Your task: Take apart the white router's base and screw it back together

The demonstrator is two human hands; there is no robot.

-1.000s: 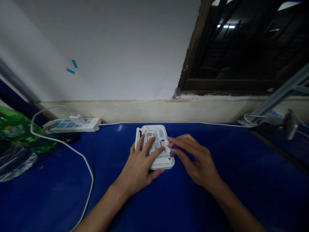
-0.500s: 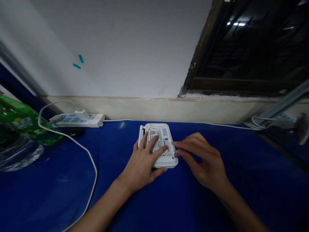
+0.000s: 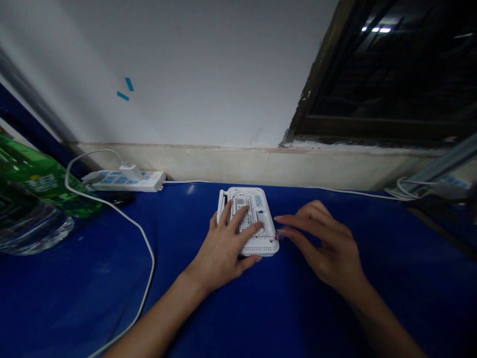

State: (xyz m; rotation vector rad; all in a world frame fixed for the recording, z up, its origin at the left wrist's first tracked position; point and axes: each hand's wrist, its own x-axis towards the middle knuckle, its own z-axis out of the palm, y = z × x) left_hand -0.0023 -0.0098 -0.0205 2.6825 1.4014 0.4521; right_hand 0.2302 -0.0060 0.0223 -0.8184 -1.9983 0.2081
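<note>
A white router [image 3: 265, 245] with a perforated back, printed labels and a folded antenna along its left side lies face down on the blue table. My left hand [image 3: 228, 244] rests flat on it, fingers spread over the label and thumb by the front edge. At the router's front right corner, my right hand [image 3: 326, 243] is bent into a loose pinch. A small, partly see-through purplish piece [image 3: 280, 234] with a reddish end shows by its thumb tip, too blurred to name. The other fingers curl behind.
A white power strip [image 3: 151, 185] with a plugged-in adapter [image 3: 131, 171] stands by the wall. Its white cable [image 3: 152, 258] loops across the table's left side. Plastic bottles, one a green bottle [image 3: 48, 179], lie at far left. A metal post [image 3: 439, 161] rises at right.
The view has shifted slightly, moving the scene a little rightward. My right hand has drawn slightly to the right at the router's corner. My left hand keeps its place on the router.
</note>
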